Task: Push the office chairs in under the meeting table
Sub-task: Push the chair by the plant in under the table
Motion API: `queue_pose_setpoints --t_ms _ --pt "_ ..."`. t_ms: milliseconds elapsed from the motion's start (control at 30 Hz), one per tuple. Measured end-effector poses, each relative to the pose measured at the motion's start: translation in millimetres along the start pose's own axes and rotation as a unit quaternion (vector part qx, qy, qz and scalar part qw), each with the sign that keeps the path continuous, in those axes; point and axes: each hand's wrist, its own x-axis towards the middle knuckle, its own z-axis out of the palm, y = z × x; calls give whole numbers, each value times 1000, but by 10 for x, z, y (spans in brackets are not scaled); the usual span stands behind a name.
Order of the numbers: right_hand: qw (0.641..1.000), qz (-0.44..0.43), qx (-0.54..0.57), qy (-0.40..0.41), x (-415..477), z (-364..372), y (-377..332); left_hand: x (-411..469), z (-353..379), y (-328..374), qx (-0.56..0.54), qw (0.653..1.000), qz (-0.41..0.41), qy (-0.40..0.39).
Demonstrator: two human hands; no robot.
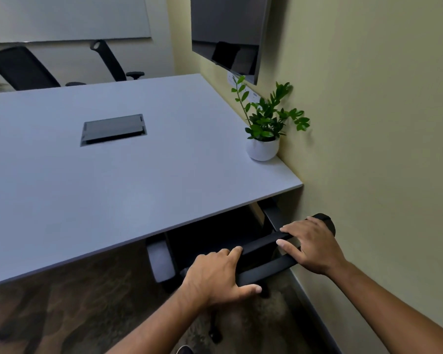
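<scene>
A black office chair [261, 247] stands at the near right corner of the grey meeting table [138, 180], its seat mostly hidden under the tabletop and its left armrest [160, 261] showing below the edge. My left hand [215, 277] grips the top of the chair's backrest, thumb on the near side. My right hand [313, 245] lies on the backrest top farther right, close to the wall, fingers spread over it. Two more black chairs [23, 69] [113, 61] stand at the table's far side, set back from it.
A potted plant [265, 129] in a white pot sits at the table's right edge against the yellow wall [368, 123]. A dark cable hatch [113, 129] is set in the tabletop. A wall screen [228, 34] hangs above. Patterned carpet [74, 302] lies below.
</scene>
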Motion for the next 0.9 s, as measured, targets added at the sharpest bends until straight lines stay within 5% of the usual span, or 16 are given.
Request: queue_pose_setpoints --t_ms 900 --pt "999 18 -15 -33 1576 496 -223 944 -250 -1420 -32 998 -2 53"
